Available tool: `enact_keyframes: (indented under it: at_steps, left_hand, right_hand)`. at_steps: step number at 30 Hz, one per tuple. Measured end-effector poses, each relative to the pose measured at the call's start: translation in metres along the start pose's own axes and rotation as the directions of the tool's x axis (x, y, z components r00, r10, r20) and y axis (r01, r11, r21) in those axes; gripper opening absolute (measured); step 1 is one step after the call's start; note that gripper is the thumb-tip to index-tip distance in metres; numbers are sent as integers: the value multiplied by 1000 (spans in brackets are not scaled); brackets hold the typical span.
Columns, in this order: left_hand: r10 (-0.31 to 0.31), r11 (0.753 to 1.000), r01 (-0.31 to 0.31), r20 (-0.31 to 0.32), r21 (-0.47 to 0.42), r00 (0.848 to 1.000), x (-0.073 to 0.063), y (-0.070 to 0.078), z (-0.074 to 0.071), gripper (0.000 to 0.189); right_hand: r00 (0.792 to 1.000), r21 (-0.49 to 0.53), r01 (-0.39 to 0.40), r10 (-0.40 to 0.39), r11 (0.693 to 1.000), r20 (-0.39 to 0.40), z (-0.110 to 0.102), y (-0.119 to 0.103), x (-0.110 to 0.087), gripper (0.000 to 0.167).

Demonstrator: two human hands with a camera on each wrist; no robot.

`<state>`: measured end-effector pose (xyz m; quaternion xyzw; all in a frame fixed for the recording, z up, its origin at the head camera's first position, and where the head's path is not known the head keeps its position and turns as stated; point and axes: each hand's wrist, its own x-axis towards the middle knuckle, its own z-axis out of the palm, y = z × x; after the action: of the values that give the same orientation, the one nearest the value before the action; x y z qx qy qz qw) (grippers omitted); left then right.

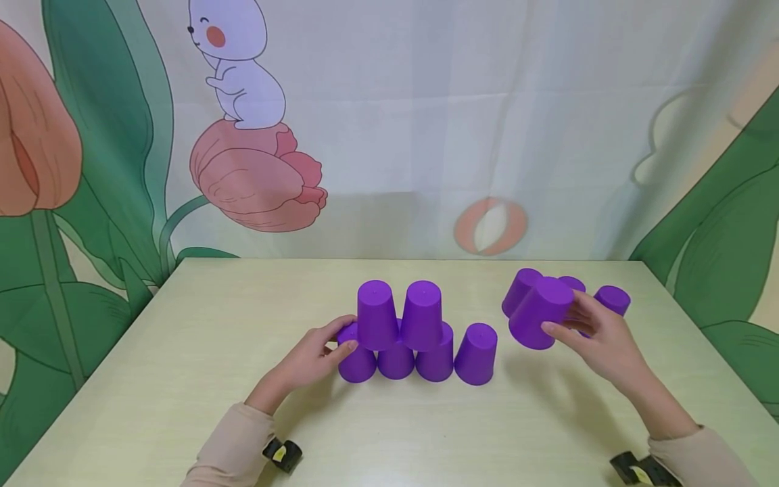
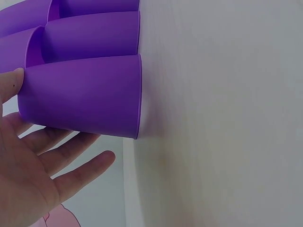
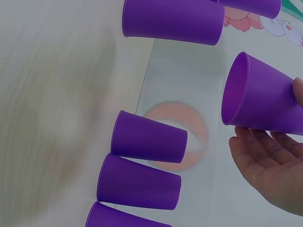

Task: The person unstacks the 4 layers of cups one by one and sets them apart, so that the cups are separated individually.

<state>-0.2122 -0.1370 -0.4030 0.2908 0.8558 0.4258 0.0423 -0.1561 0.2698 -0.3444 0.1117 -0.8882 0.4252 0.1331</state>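
Purple cups stand upside down on the table, several in a bottom row. Two more, an upper left cup (image 1: 376,318) and an upper right cup (image 1: 422,318), straddle the first ones. My left hand (image 1: 310,357) has thumb and fingers on opposite sides of the leftmost bottom cup (image 2: 80,97). The rightmost bottom cup (image 1: 477,355) carries nothing on top. Off to the right, my right hand (image 1: 602,341) grips a tilted purple cup (image 1: 537,316) above the table; its open end faces downward, and its rim shows in the right wrist view.
Behind the right hand stand several more upside-down cups, among them a back left cup (image 1: 521,291) and a back right cup (image 1: 612,299), partly hidden. A printed curtain (image 1: 389,135) hangs along the far edge of the pale table (image 1: 389,439).
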Motion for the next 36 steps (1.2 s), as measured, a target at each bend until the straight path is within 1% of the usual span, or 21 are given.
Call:
enact_keyframes:
  at_steps: [7, 18, 25, 36]
  left_hand:
    - [6, 1000, -6, -2, -4, 1000, 0, 1, 0, 41]
    - [0, 1000, 0, 0, -2, 1000, -1, 2, 0, 41]
    - [-4, 1000, 4, 1, 3, 1000, -1, 2, 0, 41]
    - [-16, 1000, 16, 3, 0, 1000, -1, 2, 0, 42]
  right_hand:
    - [1000, -33, -16, 16, 999, -9, -7, 5, -4, 49]
    - [997, -70, -75, 74, 995, -12, -17, 16, -12, 46]
    - [994, -97, -110, 110, 989, -5, -20, 20, -15, 49]
    - [992, -123, -127, 129, 984, 5, -24, 40, -16, 53]
